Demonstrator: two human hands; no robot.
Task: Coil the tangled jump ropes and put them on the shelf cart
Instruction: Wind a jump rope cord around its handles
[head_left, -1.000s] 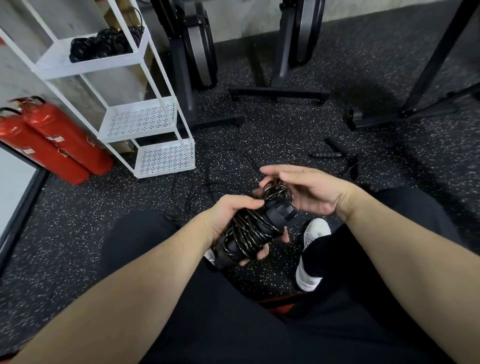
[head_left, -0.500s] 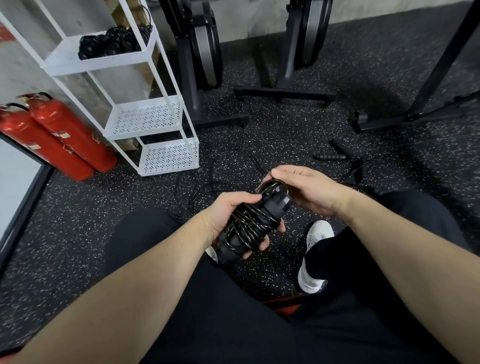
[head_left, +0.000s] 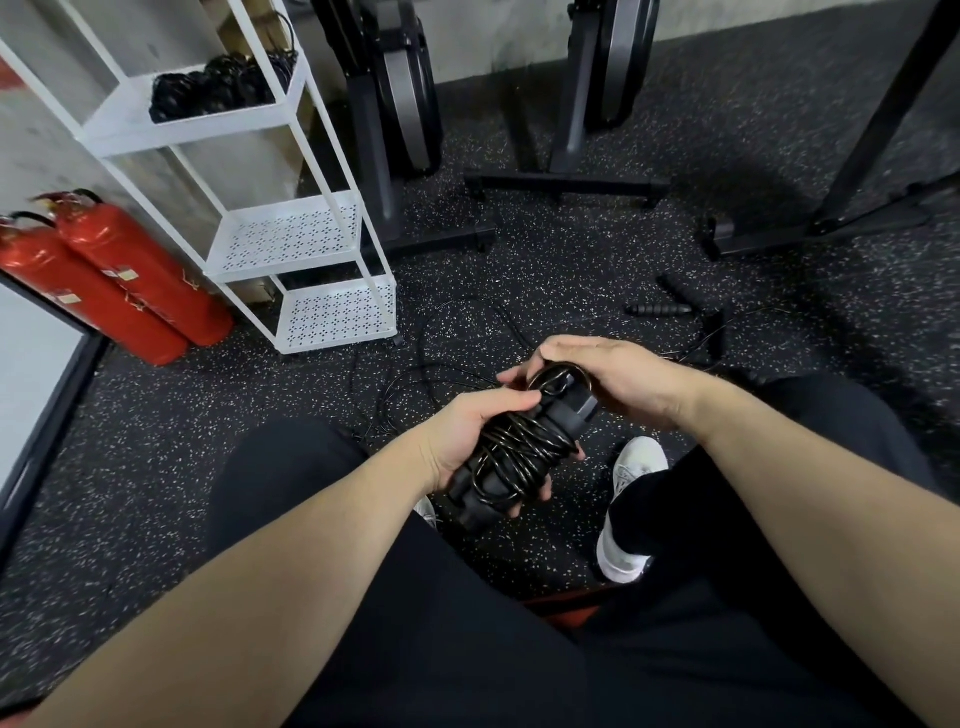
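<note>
Well, both hands' fingers (head_left: 519, 402) grip the coiled rope (head_left: 519, 452), shelf cart (head_left: 332, 249) well apart.

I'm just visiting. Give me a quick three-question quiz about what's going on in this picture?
1. True or false: the left hand grips the rope bundle.
2. Which cart shelf already holds coiled ropes: A top, B middle, C bottom?
3. What lies on the floor beyond the right hand?

Key: 1 true. 2 A. 3 Loose black rope and a handle.
</note>
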